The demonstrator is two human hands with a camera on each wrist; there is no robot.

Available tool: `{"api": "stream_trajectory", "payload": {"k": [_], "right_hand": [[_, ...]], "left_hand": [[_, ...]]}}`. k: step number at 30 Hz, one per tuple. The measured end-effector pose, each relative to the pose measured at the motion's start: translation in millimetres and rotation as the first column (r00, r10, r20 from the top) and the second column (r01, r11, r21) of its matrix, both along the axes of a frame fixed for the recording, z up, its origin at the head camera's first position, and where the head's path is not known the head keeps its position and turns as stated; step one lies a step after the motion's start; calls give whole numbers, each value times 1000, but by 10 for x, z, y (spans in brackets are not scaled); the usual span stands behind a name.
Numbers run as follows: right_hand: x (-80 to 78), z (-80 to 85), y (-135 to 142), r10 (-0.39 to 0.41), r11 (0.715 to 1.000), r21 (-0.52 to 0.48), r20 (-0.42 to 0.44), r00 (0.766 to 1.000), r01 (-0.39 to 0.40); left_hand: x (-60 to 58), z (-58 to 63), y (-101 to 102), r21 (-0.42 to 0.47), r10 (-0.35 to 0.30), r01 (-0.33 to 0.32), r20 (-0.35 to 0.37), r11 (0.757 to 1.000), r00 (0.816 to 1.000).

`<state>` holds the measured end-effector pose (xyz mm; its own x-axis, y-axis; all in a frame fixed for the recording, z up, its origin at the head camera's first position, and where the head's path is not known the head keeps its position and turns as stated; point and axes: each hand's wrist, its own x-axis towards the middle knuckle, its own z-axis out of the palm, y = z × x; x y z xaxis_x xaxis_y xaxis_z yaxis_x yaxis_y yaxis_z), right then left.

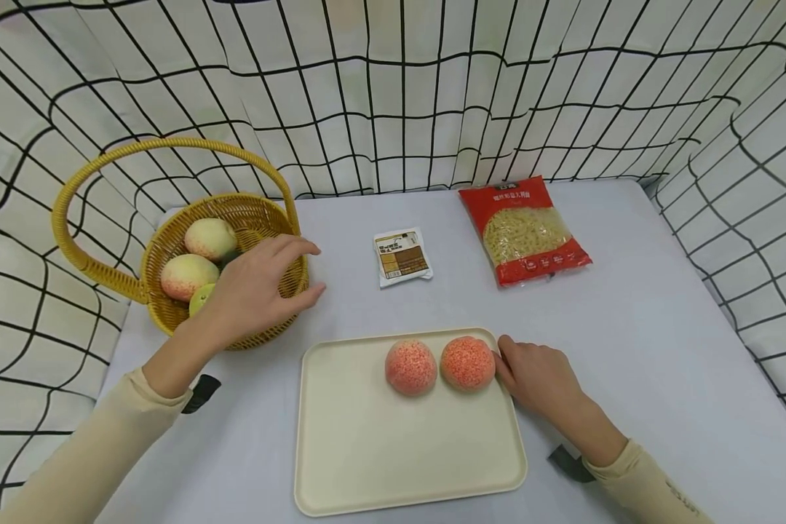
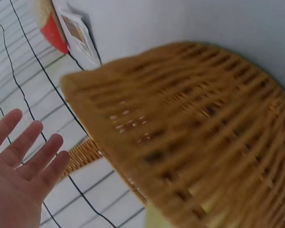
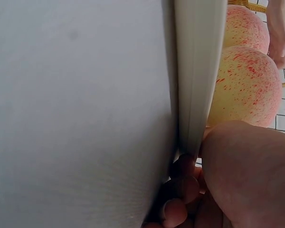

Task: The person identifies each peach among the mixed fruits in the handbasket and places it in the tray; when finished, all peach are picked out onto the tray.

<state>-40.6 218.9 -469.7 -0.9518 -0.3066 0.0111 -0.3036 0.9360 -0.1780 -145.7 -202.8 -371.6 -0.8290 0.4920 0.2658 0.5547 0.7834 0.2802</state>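
Note:
My left hand (image 1: 255, 287) reaches over the right side of a yellow wicker basket (image 1: 245, 207), its fingers spread and nothing in them. In the left wrist view that hand (image 2: 23, 166) is beside the basket's woven wall (image 2: 190, 114). Inside the basket lie two pale peaches, one (image 1: 210, 239) behind the other (image 1: 188, 277), and a yellow-green fruit (image 1: 200, 297) partly hidden by my arm. My right hand (image 1: 540, 375) grips the right edge of a cream tray (image 1: 406, 451), thumb over the rim, fingers curled below. Two pink-red peaches (image 1: 410, 367) (image 1: 468, 363) sit side by side on the tray.
Behind the tray, a small white-and-brown packet (image 1: 402, 256) lies on the white tabletop (image 1: 642, 313). A red bag of pasta (image 1: 525, 231) lies farther right. Black wire grid (image 1: 402, 94) encloses the back and sides, and the basket's tall handle (image 1: 190, 143) rises before it.

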Motion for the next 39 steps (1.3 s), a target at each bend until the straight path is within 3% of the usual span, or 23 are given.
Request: {"api": "stream_trajectory", "payload": {"k": [13,21,31,39], "right_hand": [[-21,14,-5,-9,1000,1,1,1000,9],[29,30,-26,-28,1000,-7,82,996,29],[12,38,-24,-25,1000,-6,34,999,26],[14,32,-19,-29,1000,-7,46,999,29]], "left_hand": [[-232,92,-404,-118,159,-143,148,983,976],[-404,81,-652,-227,254,-212,173,950,952],[-640,63,-867,-309,316,-247,194,918,929],[-768,12,-1094,-352,398,-302,244,886,884]]}}
